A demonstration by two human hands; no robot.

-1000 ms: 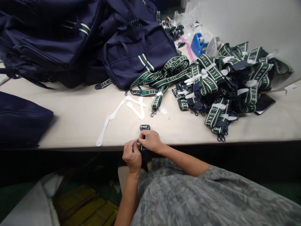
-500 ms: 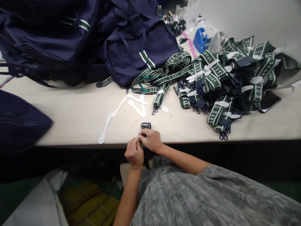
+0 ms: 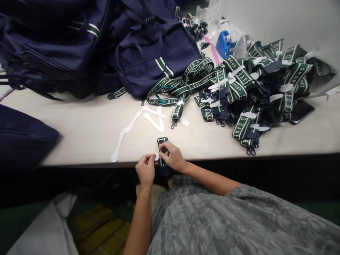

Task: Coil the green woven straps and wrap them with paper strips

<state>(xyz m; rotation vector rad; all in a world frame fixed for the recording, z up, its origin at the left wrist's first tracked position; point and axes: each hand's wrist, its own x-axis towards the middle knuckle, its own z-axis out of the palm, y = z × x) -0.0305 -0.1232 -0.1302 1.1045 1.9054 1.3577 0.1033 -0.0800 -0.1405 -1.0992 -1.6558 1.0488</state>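
My left hand (image 3: 146,170) is closed, pinching the rounded end of a small white strip (image 3: 156,156) between thumb and fingertips. My right hand (image 3: 172,156) is closed too; its fingertips meet at the right side of this strip, over a folded green-and-white lettered strap (image 3: 162,140). The strap bundle lies at the table's front edge, its lower part hanging toward my lap and partly covered by my right hand. Beyond my hands, loose white strips (image 3: 127,129) with toothed edges and rounded ends lie on the table.
A heap of bundled lettered straps (image 3: 240,85) with dark hooks lies to the right, beside a phone (image 3: 302,111). Navy bags (image 3: 159,49) stand at the back left. Behind the heap is a blue tape dispenser (image 3: 224,44). A navy piece (image 3: 26,136) juts in at left.
My left hand has moved slightly left, away from my right hand, and more of the white strip's rounded end shows between them. The view has shifted a little.
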